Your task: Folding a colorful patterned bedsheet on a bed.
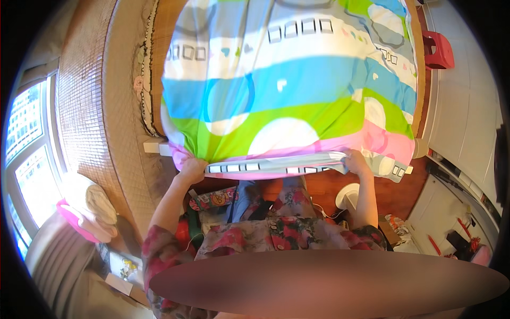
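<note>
A quilt or duvet cover (pixel 303 83) with blue, green, pink, white and grey bands lies spread over the bed in front of me. My left hand (pixel 194 170) is closed on its near edge at the left. Farther right, my right hand (pixel 356 161) grips the same edge. Between the two hands the fabric is pulled into a narrow fold, and its grey-and-white side with black-outlined squares shows. Cloth hides some of my fingertips. Beyond my right hand, a corner of the cover hangs down at the bed's near right.
A second bed surface with a woven mat (pixel 81 103) runs along the left, by a window (pixel 32 167). A red plastic stool (pixel 444 50) stands at the right beside white cabinets (pixel 458 99). Near my legs are a round white base (pixel 347 195) and a patterned box (pixel 215 198).
</note>
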Available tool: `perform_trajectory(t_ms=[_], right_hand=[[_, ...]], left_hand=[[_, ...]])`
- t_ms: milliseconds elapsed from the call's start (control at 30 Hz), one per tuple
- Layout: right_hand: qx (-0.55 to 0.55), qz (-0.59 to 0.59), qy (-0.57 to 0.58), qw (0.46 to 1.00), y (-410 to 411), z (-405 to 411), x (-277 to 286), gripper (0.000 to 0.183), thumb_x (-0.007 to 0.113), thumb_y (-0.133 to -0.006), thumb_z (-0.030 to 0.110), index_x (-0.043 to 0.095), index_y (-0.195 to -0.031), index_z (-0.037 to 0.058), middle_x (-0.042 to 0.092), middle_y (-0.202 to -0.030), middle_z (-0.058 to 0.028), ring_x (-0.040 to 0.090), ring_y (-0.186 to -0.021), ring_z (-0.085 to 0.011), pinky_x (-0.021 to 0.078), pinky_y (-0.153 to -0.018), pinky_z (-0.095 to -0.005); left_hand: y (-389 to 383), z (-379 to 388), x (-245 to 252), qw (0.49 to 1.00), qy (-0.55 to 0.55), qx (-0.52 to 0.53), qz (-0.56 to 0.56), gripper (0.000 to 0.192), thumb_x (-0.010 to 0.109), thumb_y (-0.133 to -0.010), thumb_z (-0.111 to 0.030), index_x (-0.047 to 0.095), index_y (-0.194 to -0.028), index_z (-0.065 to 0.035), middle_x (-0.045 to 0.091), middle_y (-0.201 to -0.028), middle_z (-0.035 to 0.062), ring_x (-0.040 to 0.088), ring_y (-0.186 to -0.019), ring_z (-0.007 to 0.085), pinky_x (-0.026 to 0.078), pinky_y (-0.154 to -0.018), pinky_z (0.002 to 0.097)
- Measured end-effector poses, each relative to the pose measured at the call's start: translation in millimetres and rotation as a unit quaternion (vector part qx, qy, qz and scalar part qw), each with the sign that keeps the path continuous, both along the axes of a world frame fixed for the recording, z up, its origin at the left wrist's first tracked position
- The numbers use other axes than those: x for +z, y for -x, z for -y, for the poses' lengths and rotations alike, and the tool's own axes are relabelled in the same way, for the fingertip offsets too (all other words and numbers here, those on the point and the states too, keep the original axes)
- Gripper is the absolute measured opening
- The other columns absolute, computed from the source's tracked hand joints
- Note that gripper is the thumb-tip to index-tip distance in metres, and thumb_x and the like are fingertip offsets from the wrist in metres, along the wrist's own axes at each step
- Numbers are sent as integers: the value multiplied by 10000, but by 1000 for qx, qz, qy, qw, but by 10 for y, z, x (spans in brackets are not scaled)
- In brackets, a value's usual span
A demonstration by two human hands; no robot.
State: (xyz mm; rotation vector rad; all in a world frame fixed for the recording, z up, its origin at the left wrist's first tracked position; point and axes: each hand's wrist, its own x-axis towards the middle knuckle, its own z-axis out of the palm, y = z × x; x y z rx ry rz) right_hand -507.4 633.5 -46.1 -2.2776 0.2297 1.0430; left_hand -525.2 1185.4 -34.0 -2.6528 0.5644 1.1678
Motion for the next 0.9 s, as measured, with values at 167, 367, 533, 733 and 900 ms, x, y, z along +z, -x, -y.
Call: perform_trajectory(t_ms=[167, 367, 533, 733, 900], right_hand=[[130, 3, 99, 986, 33, -157, -360, 244, 571, -695, 106, 655, -916, 48, 651, -882, -191, 621, -822, -358, 481, -739, -426], [277, -75, 152, 946, 102, -375, -449, 260, 595, -686, 123, 667, -926, 56, 661, -897, -168, 634, -867, -326, 495, -758, -415], [316, 18, 2, 949, -220, -481, -412, 380, 556, -726, 99, 589, -1101, 49, 579, -1114, -189, 579, -994, -325, 485, -794, -422], [196, 302, 14, 933, -1380, -1126, -386, 373, 571, -774, 122, 534, -1135, 40, 550, -1021, -198, 540, -960, -355, 466, -792, -435], [139, 475, 138, 858, -2318, -1702, -818, 477, 610, -784, 189, 482, -1230, 77, 518, -1159, -181, 511, -1037, -330, 412, -856, -468]], left_hand=[[-303, -302, -20, 973, 173, 139, 63, 185, 576, -660, -69, 651, -829, -79, 627, -780, 175, 599, -787, 385, 440, -709, 494], [225, -63, -60, 993, 89, 80, 8, 195, 603, -642, -114, 658, -828, -99, 639, -757, 152, 627, -798, 339, 437, -792, 502], [498, -165, -155, 974, 157, 135, -93, 463, 680, -650, -201, 580, -1085, -78, 587, -1058, 179, 575, -996, 310, 457, -812, 438], [-277, -332, -132, 904, 211, 335, 158, 457, 657, -777, -293, 540, -1163, -77, 571, -1110, 190, 541, -1036, 347, 437, -870, 421], [-1545, -740, -659, 870, 160, 334, 325, 419, 568, -844, -345, 531, -1148, -58, 571, -1037, 193, 531, -987, 364, 429, -846, 435]])
